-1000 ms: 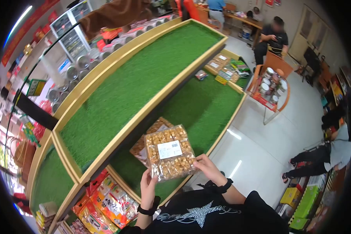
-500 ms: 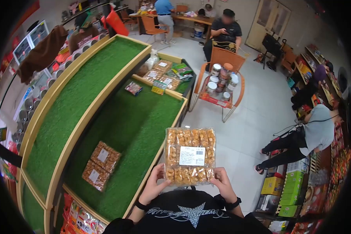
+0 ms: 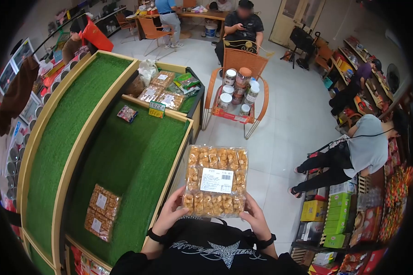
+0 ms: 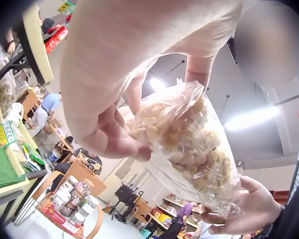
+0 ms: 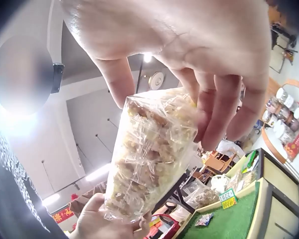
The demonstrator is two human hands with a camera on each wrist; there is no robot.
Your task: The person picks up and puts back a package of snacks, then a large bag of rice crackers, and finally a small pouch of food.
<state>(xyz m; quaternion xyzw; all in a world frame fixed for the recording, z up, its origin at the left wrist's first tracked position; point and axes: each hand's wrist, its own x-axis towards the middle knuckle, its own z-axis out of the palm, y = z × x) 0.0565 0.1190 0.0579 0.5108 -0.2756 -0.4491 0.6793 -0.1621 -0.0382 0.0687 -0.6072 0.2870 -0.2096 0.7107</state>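
A clear plastic pack of golden-brown snack pieces (image 3: 198, 159) with a white printed label (image 3: 216, 180) is held up in front of the chest. My left hand (image 3: 169, 215) grips its lower left corner, thumb on the front face and fingers behind. At the lower right corner my right hand (image 3: 257, 217) holds it the same way. Both wrist views show the pack (image 4: 189, 139) edge-on, its wrap crinkled, between thumb and fingers of each hand. Two similar labelled packs (image 3: 103, 201) lie side by side on the green turf of the display shelf (image 3: 137, 169).
A small colourful packet (image 3: 127, 113) and a price sign (image 3: 156, 109) are at the shelf's far end, before a bin of more packs (image 3: 163, 79). A rattan chair (image 3: 243, 62) stands by a tray of jars (image 3: 237, 94). One person (image 3: 367, 142) stands at right by stacked boxes (image 3: 337, 215).
The pack has come away from over the shelf, rightward and upright before the chest, still in both hands. The head view has turned right, uncovering the two packs on the turf.
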